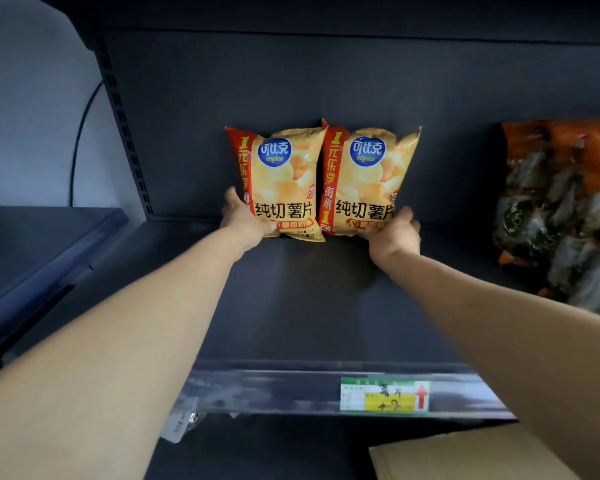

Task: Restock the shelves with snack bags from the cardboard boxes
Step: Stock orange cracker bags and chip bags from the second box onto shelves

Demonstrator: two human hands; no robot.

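At the back of the shelf [309, 289], left bag [284, 181] and right bag [368, 178] stand upright, edges touching.
Each grip holds a lower corner: left hand [245, 220] the left bag, right hand [394, 233] the right bag, fingers partly hidden. Open shelf lies in front. Blurred orange-green packs [561, 209] are cut off at right; one cardboard box [465, 455] corner shows below.

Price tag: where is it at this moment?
Head view, lower right of centre: the price tag sits on the shelf rail, just above the box.
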